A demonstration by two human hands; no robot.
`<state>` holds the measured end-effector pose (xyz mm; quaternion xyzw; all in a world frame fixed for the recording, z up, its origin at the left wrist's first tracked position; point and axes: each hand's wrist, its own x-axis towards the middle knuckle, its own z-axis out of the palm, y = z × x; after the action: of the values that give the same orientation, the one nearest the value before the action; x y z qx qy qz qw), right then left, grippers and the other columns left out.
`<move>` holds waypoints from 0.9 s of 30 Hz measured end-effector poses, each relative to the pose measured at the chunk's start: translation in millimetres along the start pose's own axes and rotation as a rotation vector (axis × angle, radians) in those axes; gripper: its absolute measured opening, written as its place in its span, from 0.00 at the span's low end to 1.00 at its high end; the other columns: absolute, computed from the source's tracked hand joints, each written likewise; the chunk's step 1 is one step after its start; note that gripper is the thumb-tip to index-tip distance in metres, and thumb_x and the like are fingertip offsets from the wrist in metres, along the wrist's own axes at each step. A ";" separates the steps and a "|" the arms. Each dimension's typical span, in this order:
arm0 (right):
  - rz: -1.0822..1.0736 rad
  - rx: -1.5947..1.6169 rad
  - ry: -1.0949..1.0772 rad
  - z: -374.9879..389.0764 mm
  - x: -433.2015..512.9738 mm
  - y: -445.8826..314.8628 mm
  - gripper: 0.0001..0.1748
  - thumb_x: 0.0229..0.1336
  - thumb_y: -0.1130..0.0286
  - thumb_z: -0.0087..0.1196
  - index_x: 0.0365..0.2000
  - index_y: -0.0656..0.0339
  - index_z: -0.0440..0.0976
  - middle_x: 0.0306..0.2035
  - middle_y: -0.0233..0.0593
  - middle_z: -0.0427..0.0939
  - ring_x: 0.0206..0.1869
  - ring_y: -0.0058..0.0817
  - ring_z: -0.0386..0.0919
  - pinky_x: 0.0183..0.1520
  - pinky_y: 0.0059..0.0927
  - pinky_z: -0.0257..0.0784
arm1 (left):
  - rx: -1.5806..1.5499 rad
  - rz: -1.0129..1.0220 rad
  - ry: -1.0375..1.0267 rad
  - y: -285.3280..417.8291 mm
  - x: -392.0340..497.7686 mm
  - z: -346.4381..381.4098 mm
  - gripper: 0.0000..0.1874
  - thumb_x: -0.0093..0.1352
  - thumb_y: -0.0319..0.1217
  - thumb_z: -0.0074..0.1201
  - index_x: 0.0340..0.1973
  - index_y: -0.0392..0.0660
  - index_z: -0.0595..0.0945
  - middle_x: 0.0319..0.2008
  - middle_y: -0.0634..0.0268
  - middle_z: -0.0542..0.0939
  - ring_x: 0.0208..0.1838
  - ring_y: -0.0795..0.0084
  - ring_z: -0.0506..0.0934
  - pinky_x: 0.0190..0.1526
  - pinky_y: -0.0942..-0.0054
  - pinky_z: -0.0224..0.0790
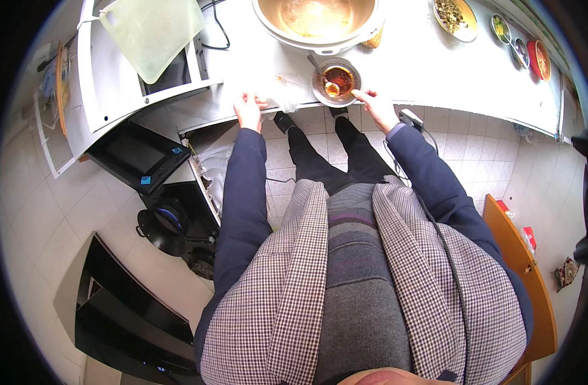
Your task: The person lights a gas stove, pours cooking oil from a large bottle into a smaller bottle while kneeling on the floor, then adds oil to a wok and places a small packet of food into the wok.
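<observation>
A metal bowl [336, 99] of dark red, oily sauce stands near the counter's front edge, with a metal spoon [313, 62] leaning in it. My right hand [376, 107] is at the bowl's right rim, thumb and fingertips touching or pinching it. To the left, my left hand [249, 109] is at the counter edge with its fingers curled; whether it holds anything does not show clearly. A crumpled clear plastic bag [287, 95] lies between that hand and the bowl. Behind the bowl stands a large round pot [318, 45] with a pale rim.
On the right of the counter [419, 72] are a bowl of chopped food [468, 31], small bowls and a red bowl [540, 60]. A translucent cutting board [154, 43] hangs at upper left. A black wok [160, 233] is on the stove at left. A power strip [411, 118] hangs by the edge.
</observation>
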<state>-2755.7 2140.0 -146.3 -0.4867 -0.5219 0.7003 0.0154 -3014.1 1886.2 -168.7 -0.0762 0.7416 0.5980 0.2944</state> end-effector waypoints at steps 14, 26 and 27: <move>0.033 -0.012 0.019 -62.1 16.7 47.7 0.16 0.59 0.58 0.69 0.37 0.60 0.80 0.31 0.30 0.79 0.32 0.16 0.76 0.28 0.18 0.66 | -0.200 0.071 0.341 -36.3 0.7 -66.0 0.09 0.79 0.28 0.46 0.52 0.38 0.74 0.46 0.57 0.78 0.45 0.62 0.82 0.44 0.65 0.82; 0.298 -0.281 -0.234 10.4 -46.0 81.8 0.20 0.64 0.53 0.64 0.45 0.58 0.80 0.39 0.28 0.84 0.31 0.10 0.75 0.30 0.15 0.62 | -0.304 -0.174 0.908 -242.7 -194.1 -239.1 0.05 0.73 0.26 0.56 0.39 0.38 0.81 0.25 0.61 0.81 0.22 0.72 0.78 0.23 0.75 0.71; 0.293 -0.337 -0.293 30.2 -49.3 89.8 0.20 0.65 0.53 0.63 0.46 0.58 0.79 0.39 0.26 0.83 0.32 0.10 0.74 0.32 0.16 0.62 | -0.344 -0.134 0.895 -251.7 -197.0 -259.0 0.05 0.72 0.22 0.54 0.43 0.38 0.81 0.27 0.60 0.81 0.24 0.72 0.79 0.23 0.75 0.71</move>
<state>-2707.1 2051.5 -181.0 -0.4462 -0.5520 0.6612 -0.2429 -2826.0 1528.9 -247.8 -0.4212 0.6791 0.6002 -0.0325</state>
